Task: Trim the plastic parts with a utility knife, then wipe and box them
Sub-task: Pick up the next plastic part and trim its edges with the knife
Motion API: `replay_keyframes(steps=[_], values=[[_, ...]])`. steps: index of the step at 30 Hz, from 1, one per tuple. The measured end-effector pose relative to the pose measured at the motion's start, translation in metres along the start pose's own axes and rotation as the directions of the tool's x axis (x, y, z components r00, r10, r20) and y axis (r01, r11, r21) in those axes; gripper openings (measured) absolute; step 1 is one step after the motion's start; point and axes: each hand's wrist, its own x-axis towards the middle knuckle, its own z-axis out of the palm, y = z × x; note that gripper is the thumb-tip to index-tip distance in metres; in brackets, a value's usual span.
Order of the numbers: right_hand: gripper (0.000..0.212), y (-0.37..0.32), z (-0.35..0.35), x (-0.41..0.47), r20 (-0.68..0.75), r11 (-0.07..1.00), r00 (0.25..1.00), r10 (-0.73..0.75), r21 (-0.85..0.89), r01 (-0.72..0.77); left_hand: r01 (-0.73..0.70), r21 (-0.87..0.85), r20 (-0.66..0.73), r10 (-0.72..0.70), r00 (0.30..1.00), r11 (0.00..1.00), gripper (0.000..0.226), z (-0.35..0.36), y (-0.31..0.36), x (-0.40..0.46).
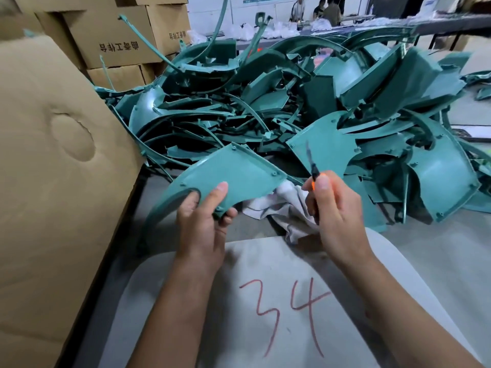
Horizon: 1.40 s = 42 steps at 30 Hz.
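Head view, bench (438, 261): grey surface, carrying everything listed below.
Carton (53, 168): tall brown cardboard wall at the left edge of the bench, with a round dent in its face.
Stacked boxes (117, 41): brown, printed lettering, behind the carton at upper left.
Heap of parts (305, 102): teal curved plastic mouldings and thin runner strips, tangled, filling the middle and right of the bench.
White board (265, 301): rounded pale sheet nearest the person, marked "34" in red.
Plastic part (233, 171): teal curved panel with small pegs along its edges, raised above the bench in front of the heap.
Cloth (287, 205): crumpled white rag, lying on the bench between the two hands, partly under the panel.
Left hand (204, 216): fingers and thumb curled round the near edge of the panel, gripping it.
Right hand (332, 208): closed round the knife handle, thumb on top.
Utility knife (313, 171): orange and black, blade pointing up and away, just right of the panel and not touching it.
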Motion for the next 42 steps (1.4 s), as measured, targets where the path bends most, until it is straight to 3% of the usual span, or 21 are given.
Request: replay_keyframes(steps=[3,6,8,11,15,20,24,29,34,39,42], values=[[0.047,-0.007,0.007,-0.009,0.110,0.950,0.977,-0.180,-0.239,0.202,-0.014,-0.054,-0.017,0.013,1.000,0.998,0.010,-0.002,0.005,0.002],[0.059,-0.012,0.021,-0.015,0.250,0.887,0.948,-0.197,-0.366,0.281,0.015,-0.071,-0.004,-0.015,1.000,0.997,0.011,0.003,0.003,0.000],[0.057,-0.012,0.025,-0.016,0.269,0.854,0.940,-0.211,-0.417,0.312,0.032,-0.097,0.000,-0.032,0.999,0.995,0.011,0.005,0.002,-0.001],[0.058,-0.010,0.021,-0.013,0.247,0.861,0.948,-0.199,-0.419,0.290,0.054,-0.134,-0.003,-0.055,0.998,0.990,0.010,0.006,0.004,0.000],[0.048,-0.002,0.011,-0.009,0.116,0.899,0.983,-0.139,-0.402,0.175,0.068,-0.196,-0.005,-0.070,0.998,0.978,0.013,0.006,0.009,0.001],[0.054,-0.006,0.015,-0.013,0.194,0.868,0.959,-0.207,-0.415,0.271,0.079,-0.228,0.001,-0.081,0.997,0.970,0.012,0.007,0.012,-0.002],[0.053,0.002,0.011,-0.006,0.081,0.906,0.991,-0.103,-0.404,0.127,0.066,-0.203,0.014,-0.065,0.998,0.977,0.014,0.009,0.012,-0.003],[0.054,-0.005,0.017,-0.015,0.205,0.838,0.949,-0.238,-0.451,0.307,0.095,-0.205,-0.001,-0.098,0.995,0.974,0.017,0.011,0.009,-0.001],[0.052,0.004,0.009,-0.004,0.033,0.898,0.993,-0.113,-0.425,0.116,0.105,-0.221,0.014,-0.105,0.994,0.970,0.017,0.010,0.009,0.000],[0.057,-0.004,0.014,-0.014,0.221,0.843,0.935,-0.278,-0.410,0.348,0.121,-0.239,-0.004,-0.126,0.992,0.963,0.018,0.011,0.011,0.001],[0.052,0.003,0.013,-0.009,0.154,0.866,0.970,-0.186,-0.441,0.236,0.129,-0.248,0.016,-0.129,0.991,0.960,0.015,0.011,0.012,0.000]])
